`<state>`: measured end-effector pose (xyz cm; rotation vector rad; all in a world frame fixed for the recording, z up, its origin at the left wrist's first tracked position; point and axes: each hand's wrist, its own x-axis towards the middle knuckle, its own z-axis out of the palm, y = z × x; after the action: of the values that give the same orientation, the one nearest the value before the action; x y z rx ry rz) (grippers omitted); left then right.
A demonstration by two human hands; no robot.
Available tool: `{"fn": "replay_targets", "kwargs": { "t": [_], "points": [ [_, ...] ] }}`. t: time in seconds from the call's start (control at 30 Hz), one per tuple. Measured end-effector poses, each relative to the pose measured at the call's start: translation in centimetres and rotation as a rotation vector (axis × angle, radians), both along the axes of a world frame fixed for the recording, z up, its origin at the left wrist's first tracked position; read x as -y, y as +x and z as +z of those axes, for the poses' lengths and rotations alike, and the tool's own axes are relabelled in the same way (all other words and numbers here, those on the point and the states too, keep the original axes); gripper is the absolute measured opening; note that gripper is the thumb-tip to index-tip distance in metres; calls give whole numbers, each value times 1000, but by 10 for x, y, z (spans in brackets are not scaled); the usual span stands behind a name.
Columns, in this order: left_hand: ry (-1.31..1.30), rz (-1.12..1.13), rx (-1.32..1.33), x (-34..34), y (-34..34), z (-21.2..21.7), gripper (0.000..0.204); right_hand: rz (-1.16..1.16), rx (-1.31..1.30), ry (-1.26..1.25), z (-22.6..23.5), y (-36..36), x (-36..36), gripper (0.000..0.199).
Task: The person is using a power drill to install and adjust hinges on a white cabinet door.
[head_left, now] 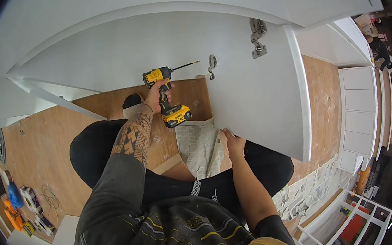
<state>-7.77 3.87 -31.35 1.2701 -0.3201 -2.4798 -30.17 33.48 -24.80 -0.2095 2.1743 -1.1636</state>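
My left hand (pixel 155 98) is wrapped round the handle of a yellow and black cordless impact driver (pixel 176 116). Its long bit points right, its tip close to a metal hinge (pixel 212 66) near the inner edge of a white cabinet door (pixel 261 100). A second metal hinge (pixel 258 38) is higher up, on or near the same door. At the door's lower edge my right hand (pixel 235 144) is closed, thumb up, gripping that edge; part of its fingers is hidden. Newspaper sheets (pixel 201 146) lie under the driver, between my bent legs.
White cabinet panels (pixel 115 49) rise in front of me. Tools and an orange case (pixel 14 215) lie on the wooden floor (pixel 40 155) at left, with a coiled hose (pixel 0 146). A white frame (pixel 347 221) stands lower right. A person (pixel 380 50) is far right.
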Motion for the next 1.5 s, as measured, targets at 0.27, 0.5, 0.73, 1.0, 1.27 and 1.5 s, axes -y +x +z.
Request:
{"fn": "replay_targets", "kwargs": {
  "t": [0.27, 0.5, 0.73, 1.0, 1.27, 1.5],
  "points": [
    [43, -51, 28, -9, -1, -24, 44, -73, -257, 40, -36, -1, -16, 38],
    [15, -55, -28, -1, -5, -20, 42, -43, -344, 10, -13, 8, -6, 38],
    [-11, -111, -52, 4, -14, -13, 39, -90, -339, -63, -37, 2, -24, 22],
    [-57, -120, -53, 15, -19, 4, 35, -53, -384, -74, -50, 5, -31, 19],
    [-57, -160, -79, 20, -27, 13, 35, -62, -344, -64, -45, 4, -35, 24],
    [-41, -163, -82, 16, -27, 12, 35, -3, -486, -121, -33, 13, -26, 25]
  ]
}}
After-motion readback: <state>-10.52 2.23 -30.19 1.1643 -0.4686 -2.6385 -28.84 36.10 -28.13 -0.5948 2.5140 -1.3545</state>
